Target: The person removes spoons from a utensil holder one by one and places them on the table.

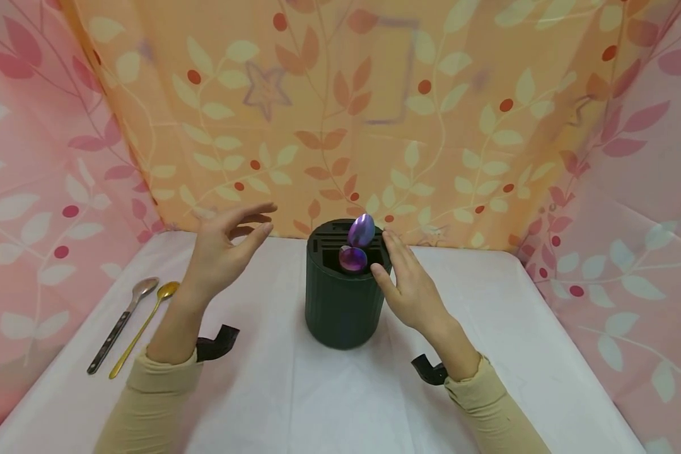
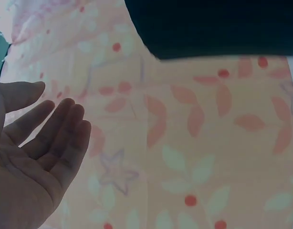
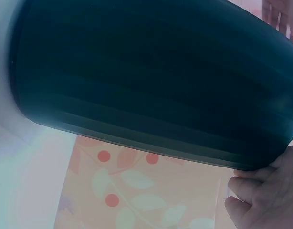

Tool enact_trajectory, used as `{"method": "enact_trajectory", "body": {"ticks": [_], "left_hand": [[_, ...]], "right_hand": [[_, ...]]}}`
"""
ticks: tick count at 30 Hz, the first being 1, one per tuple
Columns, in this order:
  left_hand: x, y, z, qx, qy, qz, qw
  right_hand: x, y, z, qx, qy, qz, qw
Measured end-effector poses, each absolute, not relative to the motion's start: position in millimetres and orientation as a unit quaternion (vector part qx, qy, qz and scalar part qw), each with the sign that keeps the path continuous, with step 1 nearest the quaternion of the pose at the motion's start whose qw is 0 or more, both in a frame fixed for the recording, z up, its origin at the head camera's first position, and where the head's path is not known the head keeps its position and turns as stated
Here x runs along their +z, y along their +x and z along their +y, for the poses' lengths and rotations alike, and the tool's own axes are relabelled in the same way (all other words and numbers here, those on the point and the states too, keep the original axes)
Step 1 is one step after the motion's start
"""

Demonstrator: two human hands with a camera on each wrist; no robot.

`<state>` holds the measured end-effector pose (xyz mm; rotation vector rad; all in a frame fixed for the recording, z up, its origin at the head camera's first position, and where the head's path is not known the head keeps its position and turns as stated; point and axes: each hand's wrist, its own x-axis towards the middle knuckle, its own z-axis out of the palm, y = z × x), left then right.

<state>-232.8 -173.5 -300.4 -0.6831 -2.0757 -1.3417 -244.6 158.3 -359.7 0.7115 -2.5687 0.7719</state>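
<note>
A dark green ribbed utensil holder [image 1: 343,309] stands upright on the white cloth, its top split into slots and a larger opening. Two shiny purple spoons stand in it bowl-up: the upper spoon [image 1: 362,230] and a lower one [image 1: 353,259], their handles hidden inside. My right hand [image 1: 411,287] rests against the holder's right side, with thumb and fingertips at the rim. In the right wrist view, fingers [image 3: 249,188] lie against the holder's upper wall. Raised in the air left of the holder, my left hand [image 1: 221,252] has relaxed, slightly bent fingers and holds nothing.
On the left of the table lie a spoon with a dark handle [image 1: 113,334] and a gold long-handled spoon [image 1: 142,331], side by side. Patterned cloth [image 1: 318,94] hangs behind and along both sides. Black wrist mounts [image 1: 218,343] stick out from the sleeves.
</note>
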Motion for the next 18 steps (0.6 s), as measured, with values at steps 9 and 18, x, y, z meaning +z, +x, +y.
{"method": "enact_trajectory", "body": {"ticks": [9, 18], "left_hand": [[-308.5, -229.7, -126.2, -0.548, -0.299, -0.732, 0.272], [-322.5, -230.4, -98.4, -0.543, -0.335, -0.730, 0.246]], "right_hand": [[-360.5, -244.9, 158.7, 0.274, 0.254, -0.909, 0.183], [-359.6, -245.1, 159.4, 0.275, 0.258, -0.907, 0.189]]}}
